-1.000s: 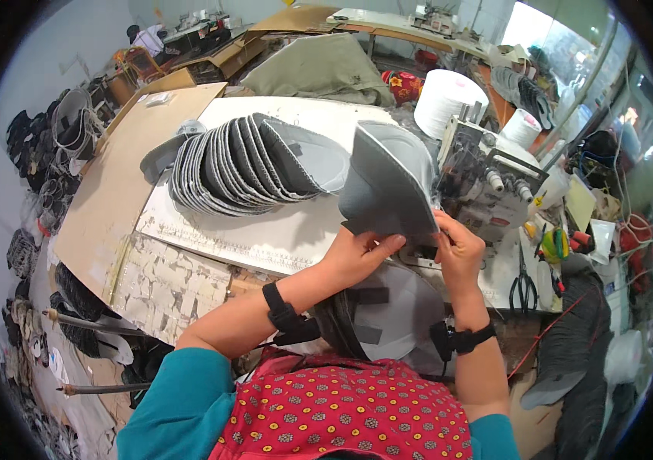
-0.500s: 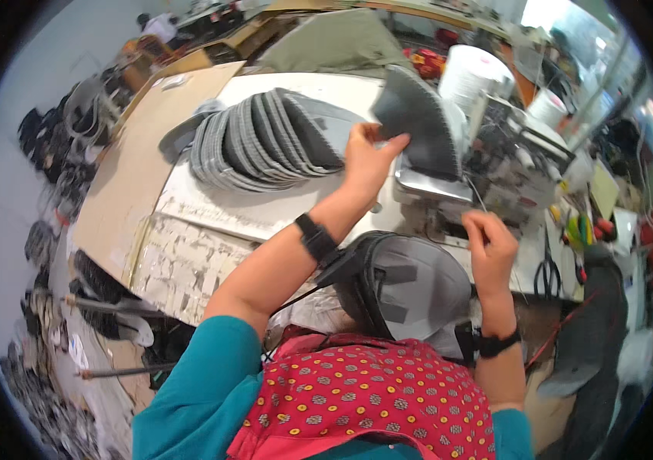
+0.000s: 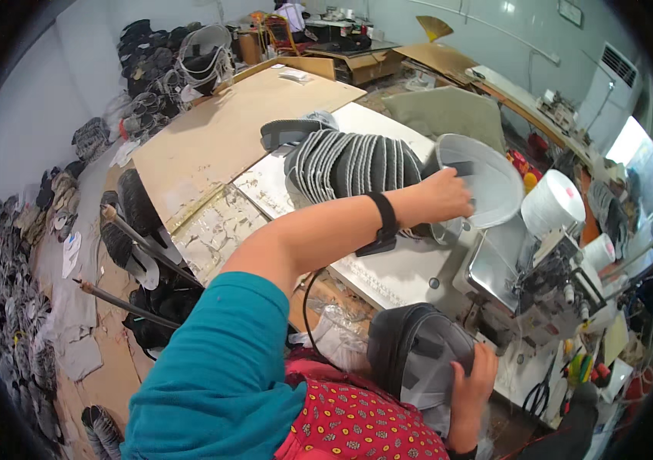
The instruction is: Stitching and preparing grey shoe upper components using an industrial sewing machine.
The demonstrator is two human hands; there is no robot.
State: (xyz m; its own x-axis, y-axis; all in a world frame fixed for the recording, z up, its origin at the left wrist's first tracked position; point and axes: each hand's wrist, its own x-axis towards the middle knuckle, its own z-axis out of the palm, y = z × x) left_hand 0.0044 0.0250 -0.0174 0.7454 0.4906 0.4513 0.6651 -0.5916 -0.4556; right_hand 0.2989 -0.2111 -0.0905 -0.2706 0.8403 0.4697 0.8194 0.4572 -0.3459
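My left hand (image 3: 449, 195) reaches across the white work table to its far right. Its fingers are closed at the rim of a pale, see-through round piece (image 3: 499, 180), smeared by motion. Beneath my left forearm stands a row of dark grey curved visor pieces (image 3: 357, 161) with light edges, nested together. My right hand (image 3: 476, 387) is low, at my lap, with its thumb and fingers at the edge of a grey cap (image 3: 422, 337). The cap's dark side faces left, its pale inside partly shows.
A sewing machine (image 3: 541, 276) with a metal plate stands at the right, a white thread cone (image 3: 552, 203) behind it. Black scissors (image 3: 537, 399) lie near its front. Metal rods (image 3: 142, 241) jut out at the left. Dark piles (image 3: 16, 307) line the left wall.
My left hand has let go of the dark visor piece by the machine and now grips the pale round piece. My right hand has dropped to the cap. The view has swung left.
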